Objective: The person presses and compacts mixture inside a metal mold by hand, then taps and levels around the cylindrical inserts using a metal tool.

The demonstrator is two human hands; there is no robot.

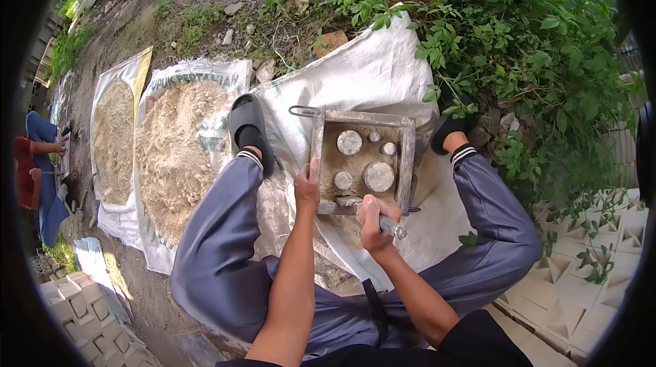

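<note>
Between my feet lies a square wooden frame (pixel 408 162) filled with sand. Several round, pale, dusty discs of different sizes sit in it; the largest disc (pixel 378 176) is at the lower right. My left hand (pixel 307 187) grips the frame's left side near its lower corner. Closed around a metal bar-like tool (pixel 394 227) is my right hand (pixel 377 222), over the frame's near edge. The tool's rounded end points down and right, and its dark, flat other end (pixel 348 201) rests over the near side of the sand. My fingers hide the tool's middle.
A white woven sack (pixel 372 66) is spread beneath the frame. Left of my leg, sand heaps (pixel 174 155) lie on more sacks. Leafy plants (pixel 519 59) crowd the right, above patterned pale blocks (pixel 581 264). Another person (pixel 42 169) works at far left.
</note>
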